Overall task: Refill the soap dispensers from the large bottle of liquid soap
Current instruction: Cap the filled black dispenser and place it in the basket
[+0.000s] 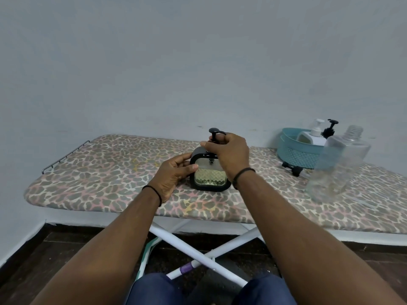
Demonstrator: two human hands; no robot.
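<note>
One square black-framed soap dispenser with a clear patterned front (209,176) stands mid-way along the leopard-print ironing board (105,172); the left hand (174,175) grips its side, the right hand (229,154) curls round its pump top. One large clear plastic bottle (337,164), uncapped, stands right, beside one teal basket (295,154) holding two more dispensers, one white (313,134) and one black-pumped (330,128).

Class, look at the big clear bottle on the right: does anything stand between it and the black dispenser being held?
Nothing visible does. The clear bottle stands right of the black dispenser, with bare ironing board cover between them. Only the right hand, gripping the pump, and its forearm cross that side.
</note>
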